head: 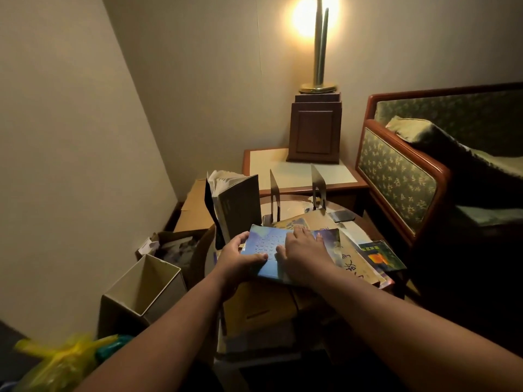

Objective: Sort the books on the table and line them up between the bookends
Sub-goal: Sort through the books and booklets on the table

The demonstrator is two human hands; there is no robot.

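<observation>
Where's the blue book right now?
In the head view, the blue paperback book lies mid-frame atop the scattered books, just right of the upright dark book, left hand gripping its edge, right hand resting on its cover.

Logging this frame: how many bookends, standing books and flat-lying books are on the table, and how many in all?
Bookends: 2
Standing books: 1
Flat-lying books: at least 5, counting the blue book that the left hand grips and the right hand rests on; they overlap, so more may be hidden
Total: at least 8
</observation>
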